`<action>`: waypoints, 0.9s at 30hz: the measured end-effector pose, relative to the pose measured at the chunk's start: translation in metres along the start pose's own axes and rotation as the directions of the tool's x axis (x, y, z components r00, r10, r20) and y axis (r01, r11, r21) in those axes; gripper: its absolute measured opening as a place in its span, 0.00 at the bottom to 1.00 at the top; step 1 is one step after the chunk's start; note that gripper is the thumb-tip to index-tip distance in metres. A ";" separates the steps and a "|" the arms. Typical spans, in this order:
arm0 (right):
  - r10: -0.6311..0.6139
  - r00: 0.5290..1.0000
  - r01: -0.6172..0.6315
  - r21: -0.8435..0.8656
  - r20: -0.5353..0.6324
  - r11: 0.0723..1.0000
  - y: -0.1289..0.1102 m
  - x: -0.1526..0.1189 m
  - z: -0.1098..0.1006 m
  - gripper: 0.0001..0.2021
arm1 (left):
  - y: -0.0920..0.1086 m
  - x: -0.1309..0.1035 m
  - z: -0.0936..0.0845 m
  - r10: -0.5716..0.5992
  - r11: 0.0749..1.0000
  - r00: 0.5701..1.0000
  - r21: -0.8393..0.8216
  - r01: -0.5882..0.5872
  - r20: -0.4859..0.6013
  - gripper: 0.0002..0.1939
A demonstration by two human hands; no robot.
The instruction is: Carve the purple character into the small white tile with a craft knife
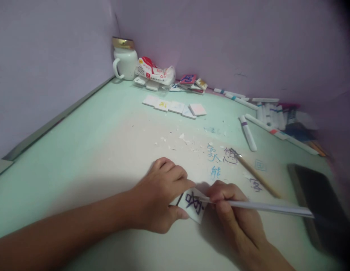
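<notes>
A small white tile point(195, 206) with a dark purple character on it is at the lower middle of the view. My left hand point(166, 195) grips its left side between thumb and fingers. In my right hand point(237, 214), closed in a pinch, is a thin tool with a long pale handle point(271, 207). The tool's tip touches or hovers just over the character; which of the two cannot be made out. My right fingers are right beside the tile's right edge.
Pale shavings point(183, 139) lie beyond my hands. White tiles point(175, 107) form a row farther back, near a lidded mug point(125, 60) and a plastic packet point(155, 73). A brush point(256, 173), markers point(248, 133) and a dark phone point(318, 203) are on the right.
</notes>
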State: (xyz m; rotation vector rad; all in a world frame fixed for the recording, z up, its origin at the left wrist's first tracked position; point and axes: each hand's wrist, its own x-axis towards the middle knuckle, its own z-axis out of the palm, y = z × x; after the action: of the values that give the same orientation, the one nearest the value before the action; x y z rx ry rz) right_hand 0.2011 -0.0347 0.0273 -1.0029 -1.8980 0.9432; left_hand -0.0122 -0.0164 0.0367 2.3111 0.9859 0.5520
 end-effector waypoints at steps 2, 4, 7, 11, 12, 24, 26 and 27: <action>-0.009 1.000 0.009 -0.014 0.002 1.000 0.000 0.000 0.000 0.08 | 0.000 0.000 0.000 -0.002 1.000 1.000 0.002 0.002 -0.004 0.23; -0.017 1.000 0.017 -0.020 0.013 1.000 -0.001 -0.001 -0.001 0.08 | 0.000 0.000 0.000 -0.004 1.000 1.000 0.000 0.004 -0.004 0.23; -0.063 0.997 0.064 -0.028 0.051 0.998 -0.002 0.000 -0.001 0.07 | 0.000 0.000 0.000 -0.002 1.000 1.000 -0.004 0.002 0.000 0.22; -0.099 0.990 0.104 -0.045 0.095 0.994 -0.003 0.003 -0.001 0.05 | -0.002 0.001 0.000 0.003 1.000 1.000 -0.003 -0.003 0.006 0.21; -0.103 0.990 0.107 -0.045 0.099 0.993 -0.003 0.003 -0.002 0.05 | -0.003 0.001 0.000 0.004 1.000 1.000 -0.002 -0.004 0.005 0.21; -0.044 0.998 0.041 0.057 0.039 0.998 0.003 0.002 -0.003 0.09 | -0.001 0.000 0.001 -0.001 1.000 1.000 0.021 0.001 0.006 0.21; -0.043 0.998 0.040 0.054 0.046 0.998 0.004 0.004 -0.003 0.09 | -0.001 0.000 0.000 -0.003 1.000 1.000 0.013 0.003 0.004 0.20; -0.048 0.998 0.046 0.047 0.047 0.998 0.004 0.005 -0.002 0.09 | -0.001 0.000 0.000 -0.005 1.000 1.000 0.009 0.005 0.002 0.21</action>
State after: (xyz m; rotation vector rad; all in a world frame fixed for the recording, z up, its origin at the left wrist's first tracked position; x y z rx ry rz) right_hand 0.2025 -0.0285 0.0265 -0.9120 -1.9224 0.9876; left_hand -0.0123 -0.0158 0.0364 2.3159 0.9949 0.5447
